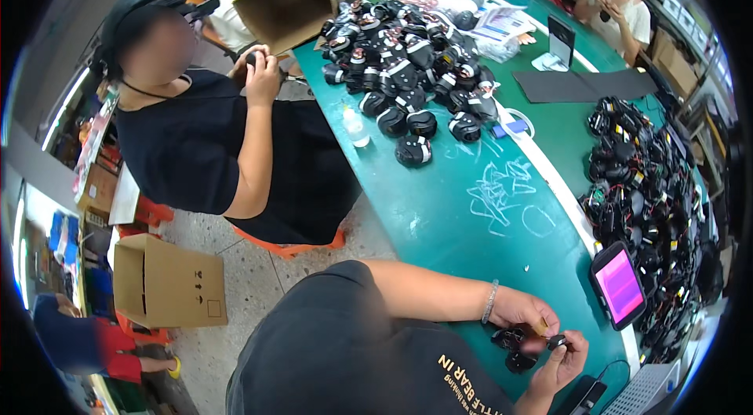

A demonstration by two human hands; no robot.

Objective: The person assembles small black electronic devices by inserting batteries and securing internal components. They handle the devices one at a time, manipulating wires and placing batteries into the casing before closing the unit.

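At the lower right, over the green tabletop, my two hands work close together. My left hand (527, 311), with a beaded bracelet at the wrist, has its fingers bent in a pinch near a small yellowish bit; what it grips is too small to make out. Closed around a small black part (557, 342) with a pale edge is my right hand (566, 364), its fingertips almost meeting the left ones. Just below and left of the fingers are black rounded housings (516, 354), partly covered by the left hand, with a blurred reddish patch beside them.
Black rounded devices (408, 62) are heaped at the table's far end, near a clear bottle (354, 129). Wired black parts (639, 203) pile up on the right, behind a phone (618, 285) with a pink screen. A co-worker (188, 117) sits at the left edge; a carton (169, 282) stands behind.
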